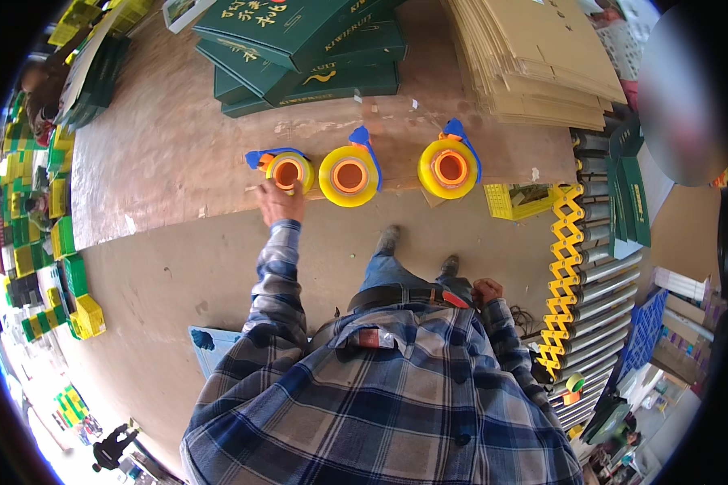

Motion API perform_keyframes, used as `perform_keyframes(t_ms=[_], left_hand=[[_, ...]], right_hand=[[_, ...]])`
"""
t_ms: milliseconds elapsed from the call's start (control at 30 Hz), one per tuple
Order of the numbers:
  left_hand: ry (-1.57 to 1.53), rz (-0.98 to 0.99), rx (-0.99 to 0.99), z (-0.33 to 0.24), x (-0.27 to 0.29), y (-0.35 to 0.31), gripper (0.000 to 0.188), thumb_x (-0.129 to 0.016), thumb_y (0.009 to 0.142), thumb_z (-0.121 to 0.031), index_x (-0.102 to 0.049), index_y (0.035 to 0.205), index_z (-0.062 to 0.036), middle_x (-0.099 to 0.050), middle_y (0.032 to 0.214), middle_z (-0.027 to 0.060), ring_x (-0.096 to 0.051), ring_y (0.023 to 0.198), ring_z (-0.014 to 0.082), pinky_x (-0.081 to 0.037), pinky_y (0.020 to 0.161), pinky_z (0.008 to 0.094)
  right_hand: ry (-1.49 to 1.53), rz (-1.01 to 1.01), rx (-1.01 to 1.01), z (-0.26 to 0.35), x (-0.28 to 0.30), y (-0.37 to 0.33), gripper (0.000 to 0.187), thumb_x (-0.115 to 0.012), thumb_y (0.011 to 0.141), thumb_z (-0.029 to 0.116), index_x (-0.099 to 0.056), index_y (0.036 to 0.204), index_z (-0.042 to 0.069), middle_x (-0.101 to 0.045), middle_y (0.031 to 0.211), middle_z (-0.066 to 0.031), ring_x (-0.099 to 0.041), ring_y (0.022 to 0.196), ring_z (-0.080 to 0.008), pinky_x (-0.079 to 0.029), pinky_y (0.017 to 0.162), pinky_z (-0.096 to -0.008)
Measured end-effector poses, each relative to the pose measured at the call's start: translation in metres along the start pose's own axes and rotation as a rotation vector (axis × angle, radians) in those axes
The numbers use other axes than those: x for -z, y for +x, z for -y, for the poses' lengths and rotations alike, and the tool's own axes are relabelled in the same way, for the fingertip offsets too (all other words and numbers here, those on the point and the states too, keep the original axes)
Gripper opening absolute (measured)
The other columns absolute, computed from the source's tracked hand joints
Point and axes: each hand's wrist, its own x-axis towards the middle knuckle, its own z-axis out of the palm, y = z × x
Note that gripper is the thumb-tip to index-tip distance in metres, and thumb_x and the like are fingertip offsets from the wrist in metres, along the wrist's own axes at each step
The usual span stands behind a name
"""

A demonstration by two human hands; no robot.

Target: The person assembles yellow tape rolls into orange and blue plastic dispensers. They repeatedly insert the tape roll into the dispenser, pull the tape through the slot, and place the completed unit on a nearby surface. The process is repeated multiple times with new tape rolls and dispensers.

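Three tape dispensers with blue-and-orange heads and yellow tape rolls lie in a row along the table's near edge. My left hand (pixel 281 204) reaches to the leftmost tape dispenser (pixel 306 171). Its fingers are apart, and the fingertips meet the near side of that roll without wrapping round it. To the right lie the middle tape dispenser (pixel 325 176) and the right tape dispenser (pixel 471 179), with no hand on either. My right hand (pixel 487 291) hangs low beside my body, its fingers curled in, with nothing visible in them.
Green printed boxes (pixel 307 93) are stacked on the wooden table (pixel 154 162), with flat brown cardboard (pixel 534 65) at the far right. A yellow crate (pixel 501 204) sits below the table edge. A roller conveyor (pixel 603 291) with yellow lattice sides stands right. Stacked crates (pixel 77 275) line the left.
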Motion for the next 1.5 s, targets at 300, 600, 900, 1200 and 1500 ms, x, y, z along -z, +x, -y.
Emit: perform_keyframes(t_ms=[300, 600, 900, 1200, 1500], left_hand=[[-0.536, -0.036, -0.371, 0.026, -0.011, 0.018, 0.018, -0.067, 0.088, -0.011, -0.061, 0.102, -0.0011, -0.062, 0.096, 0.0125, -0.059, 0.083, 0.0217, -0.051, 0.072, 0.0325], [-0.41, 0.535, -0.698, -0.154, 0.034, -0.171, 0.018, -0.06, 0.088, -0.014, -0.061, 0.098, 0.001, -0.065, 0.089, 0.0121, -0.063, 0.078, 0.0218, -0.052, 0.069, 0.0304], [-0.436, 1.054, -1.448, -0.248, -0.006, -0.374, 0.01, -0.059, 0.087, -0.01, -0.062, 0.092, -0.0018, -0.062, 0.081, 0.0069, -0.06, 0.072, 0.0141, -0.049, 0.063, 0.0283], [-0.199, 1.457, -1.827, -0.301, -0.046, -0.664, 0.023, -0.064, 0.087, -0.02, -0.059, 0.099, -0.0003, -0.061, 0.089, 0.0097, -0.06, 0.077, 0.0227, -0.049, 0.071, 0.0327], [-0.087, 1.22, -1.958, -0.396, -0.212, -0.894, 0.058, -0.071, 0.08, -0.031, -0.05, 0.127, -0.0023, -0.057, 0.116, 0.02, -0.055, 0.109, 0.033, -0.045, 0.094, 0.0411]], right_hand=[[-0.589, -0.099, 0.214, -0.044, 0.013, -0.039, 0.019, -0.067, 0.078, 0.025, -0.069, 0.077, 0.006, -0.065, 0.069, -0.0082, -0.06, 0.062, -0.0198, -0.05, 0.056, -0.0357], [-0.246, -0.258, -0.058, -0.132, 0.043, -0.06, 0.016, -0.067, 0.073, 0.023, -0.065, 0.06, 0.013, -0.064, 0.06, -0.0045, -0.062, 0.057, -0.0164, -0.05, 0.052, -0.034], [0.121, -0.609, -0.277, -0.36, 0.136, -0.17, 0.019, -0.056, 0.077, 0.017, -0.065, 0.066, 0.005, -0.071, 0.071, -0.0087, -0.067, 0.059, -0.0173, -0.054, 0.055, -0.0314], [0.867, -1.005, -0.417, -0.515, 0.136, -0.294, 0.012, -0.06, 0.083, 0.012, -0.066, 0.076, 0.004, -0.064, 0.06, -0.0102, -0.058, 0.045, -0.0179, -0.046, 0.04, -0.0333], [1.293, -1.103, -0.269, -0.493, 0.214, -0.312, 0.01, -0.061, 0.086, 0.012, -0.061, 0.084, 0.002, -0.063, 0.063, -0.0102, -0.056, 0.044, -0.0167, -0.043, 0.037, -0.0298]])
